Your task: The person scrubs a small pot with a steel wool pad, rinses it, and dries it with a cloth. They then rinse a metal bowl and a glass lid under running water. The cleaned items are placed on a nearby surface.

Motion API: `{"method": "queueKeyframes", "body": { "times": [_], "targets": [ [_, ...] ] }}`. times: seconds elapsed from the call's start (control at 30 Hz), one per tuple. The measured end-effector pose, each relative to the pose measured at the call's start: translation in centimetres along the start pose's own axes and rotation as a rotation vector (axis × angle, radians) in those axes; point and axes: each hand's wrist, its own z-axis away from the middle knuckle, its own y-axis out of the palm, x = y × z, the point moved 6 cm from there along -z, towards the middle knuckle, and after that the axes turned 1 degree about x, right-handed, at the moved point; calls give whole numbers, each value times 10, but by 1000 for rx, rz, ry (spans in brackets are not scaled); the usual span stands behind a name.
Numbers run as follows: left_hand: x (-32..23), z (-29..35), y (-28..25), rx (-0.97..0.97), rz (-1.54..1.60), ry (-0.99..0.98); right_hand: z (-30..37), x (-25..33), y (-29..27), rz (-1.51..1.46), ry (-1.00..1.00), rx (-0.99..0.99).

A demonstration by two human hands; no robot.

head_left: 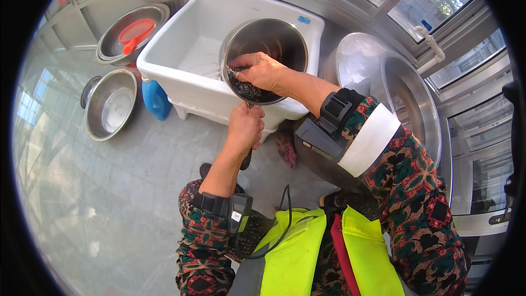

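A steel saucepan (pixel 295 37) is tipped over the front of a white sink (pixel 200 97), its open mouth turned up toward me. My left hand (pixel 245 127) is closed round the pan's long handle (pixel 246 159), whose dark end shows below the fist. Inside the pan, my right hand (pixel 262 72) presses a dark, glinting steel wool scourer (pixel 245 86) against the near inner wall. The fingers of that hand are bent over the scourer, and their tips are partly hidden.
Steel basins (pixel 112 111) lie on the floor at the left, one holding a red plastic scoop (pixel 136 33). A blue plastic container (pixel 156 100) stands against the sink. Large metal vessels (pixel 356 57) crowd the right, below a white tap (pixel 432 45). A pinkish cloth (pixel 286 149) lies in front.
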Motion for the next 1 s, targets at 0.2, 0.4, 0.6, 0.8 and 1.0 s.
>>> {"method": "queueKeyframes", "body": {
  "times": [0.2,0.4,0.6,0.8,1.0],
  "targets": [
    [-3,1,-9,-30,-18,12,12,1,-6,1160,-179,175],
    [-4,0,-6,18,-87,12,23,-2,-6,1439,-108,115],
    [0,-2,-6,28,-67,18,9,7,6,56,-31,9],
    [-2,0,-11,37,6,22,34,-2,7,653,-238,112],
    [-3,-1,-8,93,-10,-8,34,-14,8,1177,-96,126]
  ]
}}
